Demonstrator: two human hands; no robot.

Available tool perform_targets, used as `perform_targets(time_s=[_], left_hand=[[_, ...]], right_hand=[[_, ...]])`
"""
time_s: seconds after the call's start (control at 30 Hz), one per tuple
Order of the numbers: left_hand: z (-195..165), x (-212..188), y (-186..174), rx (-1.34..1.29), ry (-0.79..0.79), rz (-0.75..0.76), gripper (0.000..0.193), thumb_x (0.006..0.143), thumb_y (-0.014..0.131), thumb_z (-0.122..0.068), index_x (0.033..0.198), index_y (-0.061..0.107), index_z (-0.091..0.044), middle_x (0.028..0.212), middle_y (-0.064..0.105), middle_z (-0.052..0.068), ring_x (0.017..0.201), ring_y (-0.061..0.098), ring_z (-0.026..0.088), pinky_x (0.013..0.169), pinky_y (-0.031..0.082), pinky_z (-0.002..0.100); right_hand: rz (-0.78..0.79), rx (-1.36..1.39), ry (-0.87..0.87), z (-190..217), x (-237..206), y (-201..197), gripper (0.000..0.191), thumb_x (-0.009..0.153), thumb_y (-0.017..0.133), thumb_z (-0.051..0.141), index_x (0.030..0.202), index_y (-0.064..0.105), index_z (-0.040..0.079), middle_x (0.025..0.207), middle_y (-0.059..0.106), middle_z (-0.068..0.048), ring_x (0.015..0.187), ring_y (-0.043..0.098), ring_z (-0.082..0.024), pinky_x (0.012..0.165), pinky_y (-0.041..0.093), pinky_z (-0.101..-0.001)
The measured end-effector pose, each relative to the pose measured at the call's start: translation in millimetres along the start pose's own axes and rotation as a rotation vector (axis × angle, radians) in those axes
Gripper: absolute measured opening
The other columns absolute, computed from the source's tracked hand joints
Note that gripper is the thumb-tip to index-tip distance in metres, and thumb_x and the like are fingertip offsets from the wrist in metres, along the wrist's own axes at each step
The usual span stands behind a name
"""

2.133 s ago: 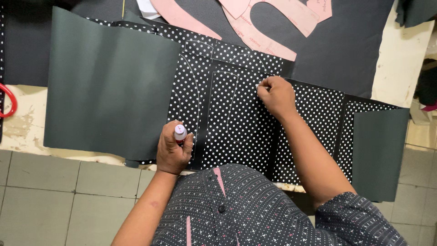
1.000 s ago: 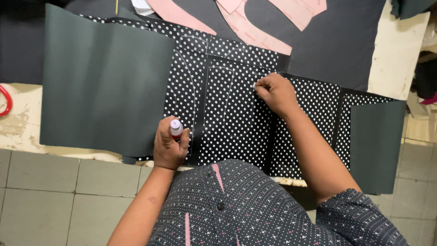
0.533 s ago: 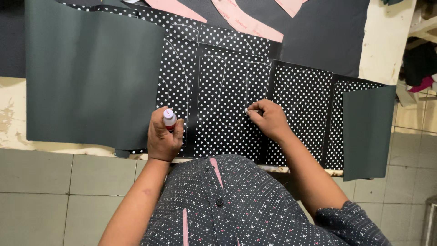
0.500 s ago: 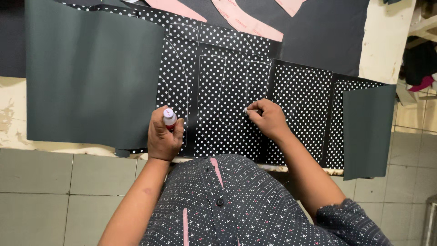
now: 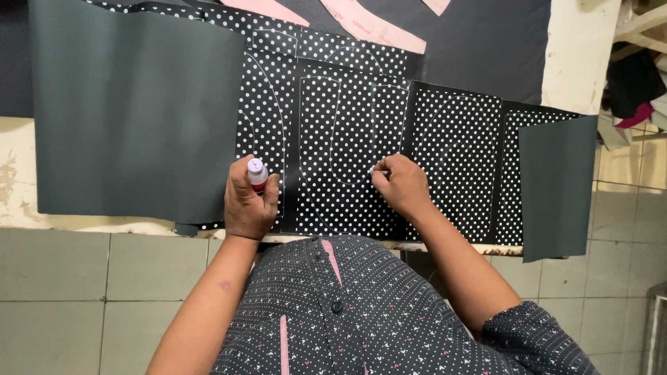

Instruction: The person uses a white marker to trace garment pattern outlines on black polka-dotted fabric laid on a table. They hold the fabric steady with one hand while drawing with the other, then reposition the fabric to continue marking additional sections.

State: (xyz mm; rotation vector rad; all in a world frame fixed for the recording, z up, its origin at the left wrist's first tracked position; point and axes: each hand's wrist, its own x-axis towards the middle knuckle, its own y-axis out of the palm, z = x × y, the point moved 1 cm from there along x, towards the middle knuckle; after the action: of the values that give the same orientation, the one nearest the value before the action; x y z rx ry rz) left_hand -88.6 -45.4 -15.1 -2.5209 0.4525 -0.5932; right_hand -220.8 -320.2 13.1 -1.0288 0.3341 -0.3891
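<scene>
A black sheet with white polka dots (image 5: 347,132) lies spread on the worktable, with thin white outlines drawn on it. My left hand (image 5: 249,203) rests on its near edge, closed around a small bottle with a pale cap (image 5: 257,173). My right hand (image 5: 399,186) presses on the dotted sheet near its middle, fingertips pinched on something small and white that I cannot make out. Plain dark grey flaps (image 5: 132,111) of the same material are folded over at the left and at the right (image 5: 558,187).
Pink paper pattern pieces (image 5: 375,26) lie on a dark sheet (image 5: 486,42) at the far side. The pale worn table top (image 5: 580,55) shows at the right, tiled floor (image 5: 83,292) below its near edge. Cloth scraps (image 5: 636,83) sit at far right.
My view has shifted, so the sheet sits higher in frame. My right hand has moved toward me along the dotted sheet. My left hand keeps the bottle in the same place.
</scene>
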Motion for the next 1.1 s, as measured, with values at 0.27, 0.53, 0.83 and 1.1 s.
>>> perform_targets(time_s=[0.27,0.53,0.83,1.1], left_hand=[[-1.9,1.7,-1.3,0.009,0.006,0.002,0.054,0.099,0.07,-0.022,0.139,0.034,-0.014,0.12,0.057,0.015,0.106,0.062,0.038,0.092,0.051,0.049],[-2.7,3.3,-0.7,0.002,0.001,0.002,0.054,0.1,0.069,-0.024,0.139,0.034,-0.014,0.12,0.057,0.015,0.105,0.062,0.038,0.092,0.051,0.049],[-3.3,3.6,-1.6,-0.009,-0.026,0.025,0.052,0.1,0.069,-0.025,0.138,0.035,-0.016,0.12,0.057,0.013,0.105,0.063,0.036,0.091,0.052,0.048],[-5.2,4.8,-2.6,0.002,-0.007,0.011,0.055,0.099,0.069,-0.024,0.14,0.034,-0.015,0.122,0.057,0.014,0.107,0.062,0.037,0.092,0.051,0.049]], right_hand=[[-0.071,0.008,0.023,3.0,2.7,4.8,0.016,0.088,0.069,0.024,0.089,0.075,0.009,0.093,0.072,-0.009,0.083,0.071,-0.028,0.076,0.056,-0.0391],[-0.191,0.118,0.094,3.8,10.1,-2.0,0.019,0.091,0.068,0.025,0.093,0.076,0.007,0.094,0.073,-0.01,0.082,0.071,-0.024,0.076,0.055,-0.036],[-0.037,0.234,0.159,11.9,-14.1,1.7,0.021,0.088,0.07,0.025,0.094,0.076,0.006,0.09,0.075,-0.007,0.076,0.072,-0.019,0.072,0.056,-0.0326],[-0.073,0.054,0.002,11.6,-10.2,9.5,0.013,0.088,0.069,0.021,0.09,0.074,0.009,0.09,0.071,-0.008,0.078,0.071,-0.025,0.073,0.056,-0.0368]])
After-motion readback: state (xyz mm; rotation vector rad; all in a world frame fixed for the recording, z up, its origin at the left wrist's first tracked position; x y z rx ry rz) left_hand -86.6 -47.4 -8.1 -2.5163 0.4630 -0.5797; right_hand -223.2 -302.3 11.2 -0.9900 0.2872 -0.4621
